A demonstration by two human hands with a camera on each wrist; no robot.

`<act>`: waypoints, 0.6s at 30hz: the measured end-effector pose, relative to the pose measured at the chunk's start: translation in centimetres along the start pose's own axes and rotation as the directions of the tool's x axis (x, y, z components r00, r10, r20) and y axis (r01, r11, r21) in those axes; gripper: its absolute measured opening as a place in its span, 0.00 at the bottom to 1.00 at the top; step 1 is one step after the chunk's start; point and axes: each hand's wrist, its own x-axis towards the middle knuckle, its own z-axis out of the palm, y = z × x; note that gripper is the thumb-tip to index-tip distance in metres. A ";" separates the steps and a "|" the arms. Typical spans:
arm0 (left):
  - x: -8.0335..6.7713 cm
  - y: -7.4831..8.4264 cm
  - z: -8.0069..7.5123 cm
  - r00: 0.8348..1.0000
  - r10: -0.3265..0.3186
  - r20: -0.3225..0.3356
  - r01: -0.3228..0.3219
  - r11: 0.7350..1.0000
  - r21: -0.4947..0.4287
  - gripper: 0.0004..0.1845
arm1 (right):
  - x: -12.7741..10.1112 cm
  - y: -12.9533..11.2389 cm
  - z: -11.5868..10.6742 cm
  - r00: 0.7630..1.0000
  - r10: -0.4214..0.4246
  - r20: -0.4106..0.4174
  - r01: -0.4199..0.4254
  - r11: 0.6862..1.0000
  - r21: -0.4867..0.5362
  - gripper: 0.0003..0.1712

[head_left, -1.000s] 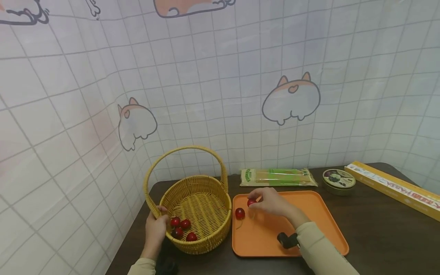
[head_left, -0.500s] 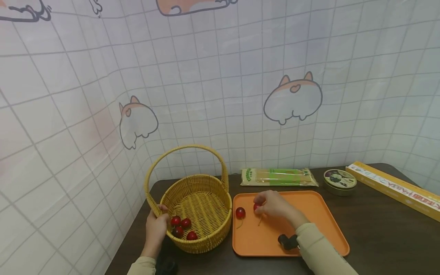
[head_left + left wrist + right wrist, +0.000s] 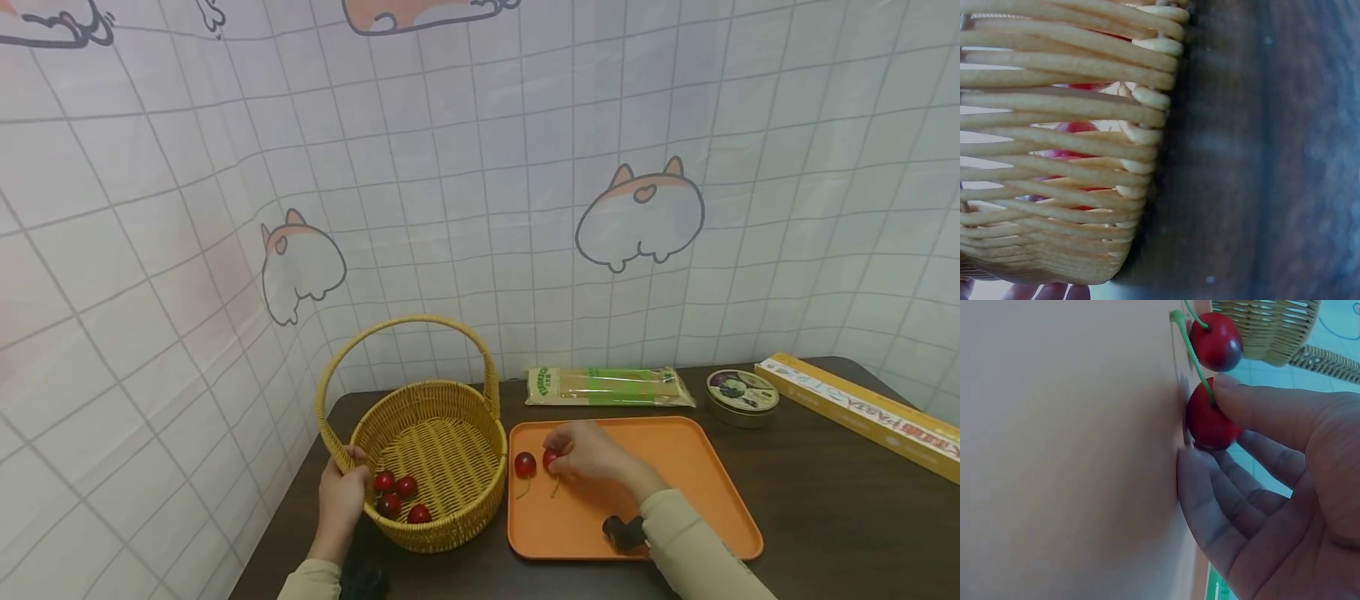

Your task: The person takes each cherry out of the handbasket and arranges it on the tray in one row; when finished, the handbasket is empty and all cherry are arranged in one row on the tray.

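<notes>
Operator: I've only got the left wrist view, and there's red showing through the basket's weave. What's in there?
Observer: In the head view I count four cherries lying in the basket.
Operator: Good. Where's the right hand, and is it holding anything?
Observer: It's at the orange tray, holding a fifth cherry between thumb and fingers.

Near the left edge of the desk (image 3: 862, 542), the left hand (image 3: 342, 498) keeps a bent-fingered grip, partly hidden (its own wrist view catches only fingertips (image 3: 1079, 293)). The right hand (image 3: 596, 456), well in from the far edge, pinches, thumb (image 3: 1266, 411) opposite curved fingers (image 3: 1200, 487); its forearm slants in, wearing a pale sleeve (image 3: 701, 542).
</notes>
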 end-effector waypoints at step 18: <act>0.0 0.1 0.0 1.000 -0.014 0.008 0.014 1.000 -0.005 0.15 | -0.3 -0.3 -0.4 1.000 -0.010 0.016 0.011 1.000 -0.025 0.20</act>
